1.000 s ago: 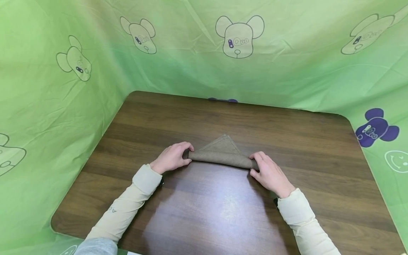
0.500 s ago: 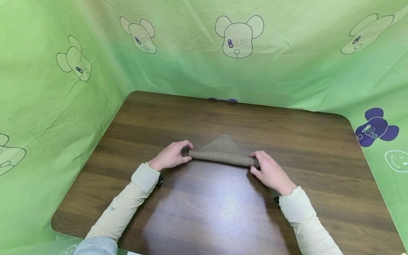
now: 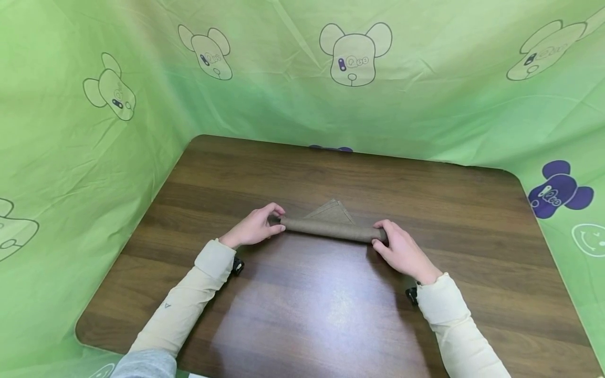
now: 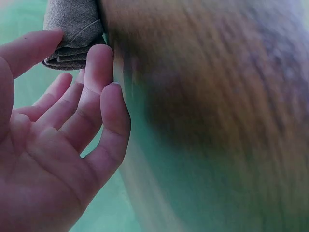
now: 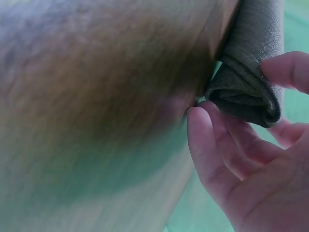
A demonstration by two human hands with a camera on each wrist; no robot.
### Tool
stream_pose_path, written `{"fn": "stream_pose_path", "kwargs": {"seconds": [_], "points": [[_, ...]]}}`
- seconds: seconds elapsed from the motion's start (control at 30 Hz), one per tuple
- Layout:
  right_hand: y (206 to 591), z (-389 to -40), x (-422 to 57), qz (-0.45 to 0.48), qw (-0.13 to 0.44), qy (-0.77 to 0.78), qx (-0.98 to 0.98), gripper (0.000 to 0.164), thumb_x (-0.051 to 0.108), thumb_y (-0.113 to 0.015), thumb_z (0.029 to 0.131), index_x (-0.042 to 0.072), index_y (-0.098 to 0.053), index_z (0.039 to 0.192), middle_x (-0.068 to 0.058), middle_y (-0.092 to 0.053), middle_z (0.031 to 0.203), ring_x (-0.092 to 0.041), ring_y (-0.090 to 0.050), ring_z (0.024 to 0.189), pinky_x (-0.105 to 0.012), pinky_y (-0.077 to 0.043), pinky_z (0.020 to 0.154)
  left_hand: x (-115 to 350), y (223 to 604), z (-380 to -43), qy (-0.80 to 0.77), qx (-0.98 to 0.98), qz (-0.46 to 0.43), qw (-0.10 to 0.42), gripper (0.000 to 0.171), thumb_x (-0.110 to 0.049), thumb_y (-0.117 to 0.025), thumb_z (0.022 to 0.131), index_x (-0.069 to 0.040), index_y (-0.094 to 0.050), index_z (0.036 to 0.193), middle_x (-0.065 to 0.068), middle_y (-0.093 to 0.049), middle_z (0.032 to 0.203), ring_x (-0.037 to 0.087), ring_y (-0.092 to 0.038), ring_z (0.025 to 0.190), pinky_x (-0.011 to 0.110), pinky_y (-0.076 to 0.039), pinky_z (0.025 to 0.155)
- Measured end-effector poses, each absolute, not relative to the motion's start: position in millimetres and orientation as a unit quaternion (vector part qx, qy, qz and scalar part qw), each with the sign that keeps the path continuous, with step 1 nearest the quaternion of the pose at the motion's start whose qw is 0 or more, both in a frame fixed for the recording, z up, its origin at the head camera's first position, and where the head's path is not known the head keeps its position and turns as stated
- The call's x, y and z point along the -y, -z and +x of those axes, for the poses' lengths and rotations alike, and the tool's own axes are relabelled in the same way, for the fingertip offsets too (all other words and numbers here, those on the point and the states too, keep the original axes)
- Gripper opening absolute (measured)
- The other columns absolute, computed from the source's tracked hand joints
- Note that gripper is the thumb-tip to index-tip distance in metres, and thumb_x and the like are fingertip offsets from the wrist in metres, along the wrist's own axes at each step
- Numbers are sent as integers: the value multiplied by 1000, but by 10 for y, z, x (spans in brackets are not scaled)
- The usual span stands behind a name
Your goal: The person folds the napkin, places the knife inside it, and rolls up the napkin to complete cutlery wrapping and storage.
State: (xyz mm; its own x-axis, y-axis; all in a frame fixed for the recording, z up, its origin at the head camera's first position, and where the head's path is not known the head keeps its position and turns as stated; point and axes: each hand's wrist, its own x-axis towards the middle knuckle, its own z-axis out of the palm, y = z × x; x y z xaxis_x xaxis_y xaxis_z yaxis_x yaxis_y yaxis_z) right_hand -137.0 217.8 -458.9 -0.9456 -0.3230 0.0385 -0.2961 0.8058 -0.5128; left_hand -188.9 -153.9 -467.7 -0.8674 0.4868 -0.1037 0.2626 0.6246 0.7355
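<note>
A brown cloth (image 3: 326, 229) lies rolled into a long tube on the table, with a flat triangular corner pointing away from me behind the roll. My left hand (image 3: 254, 227) holds the left end, thumb on the near side and fingers curled behind. In the left wrist view the folded layers of the cloth (image 4: 72, 29) show between thumb and fingers. At the other end my right hand (image 3: 403, 249) grips the roll the same way. The right wrist view shows the open end of the cloth (image 5: 251, 72) between thumb and curled fingers.
The dark wooden table (image 3: 302, 310) has rounded corners and a bright glare near its front middle. A green curtain (image 3: 264, 105) with bear-head prints hangs behind it and along both sides.
Both hands have rolled the cloth slightly away from me. The roll now covers more of the triangular corner, and less of that corner shows.
</note>
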Motion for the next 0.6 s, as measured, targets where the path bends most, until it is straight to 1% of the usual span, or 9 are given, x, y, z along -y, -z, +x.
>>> {"fn": "stream_pose_path", "kwargs": {"seconds": [0.07, 0.13, 0.23, 0.37, 0.5, 0.6], "points": [[4593, -1385, -2186, -159, 27, 274, -948, 32, 12, -58, 91, -1, -54, 120, -15, -63, 104, -27, -61, 89, -45, -48, 81, 1535, 4672, -1899, -397, -881, 199, 162, 38, -19, -65, 92, -3, -52, 124, 17, -63, 120, 15, -59, 57, 28, -51, 61], [4590, -1398, -2190, -155, 32, 283, -946, 33, 13, -58, 92, -1, -53, 121, -13, -64, 100, -24, -62, 84, -42, -48, 77, 1529, 4664, -1904, -408, -877, 189, 171, 38, -19, -63, 93, -2, -51, 125, 19, -62, 120, 18, -61, 57, 28, -52, 59], [4578, -1412, -2191, -150, 37, 294, -943, 33, 13, -57, 94, -2, -52, 123, -9, -65, 91, -19, -62, 79, -37, -48, 73, 1523, 4649, -1910, -415, -875, 181, 174, 38, -19, -62, 94, -1, -50, 126, 20, -62, 120, 19, -62, 58, 28, -52, 59], [4565, -1421, -2190, -140, 38, 301, -943, 34, 15, -56, 95, -2, -51, 125, -4, -63, 80, -14, -58, 71, -32, -46, 67, 1503, 4639, -1916, -413, -877, 177, 169, 38, -20, -59, 96, 0, -49, 126, 22, -63, 119, 17, -61, 56, 29, -52, 65], [4558, -1428, -2185, -129, 35, 303, -944, 35, 18, -55, 97, -2, -50, 126, -1, -62, 73, -11, -54, 64, -30, -44, 63, 1471, 4652, -1927, -415, -879, 169, 165, 37, -21, -58, 96, 0, -49, 126, 23, -64, 117, 16, -61, 54, 28, -52, 66], [4559, -1435, -2175, -117, 28, 303, -945, 36, 20, -54, 98, -1, -50, 126, -1, -60, 71, -12, -53, 64, -31, -43, 65, 1451, 4666, -1940, -420, -879, 157, 164, 37, -21, -57, 97, -1, -49, 126, 22, -65, 114, 16, -61, 54, 29, -52, 63]]}}
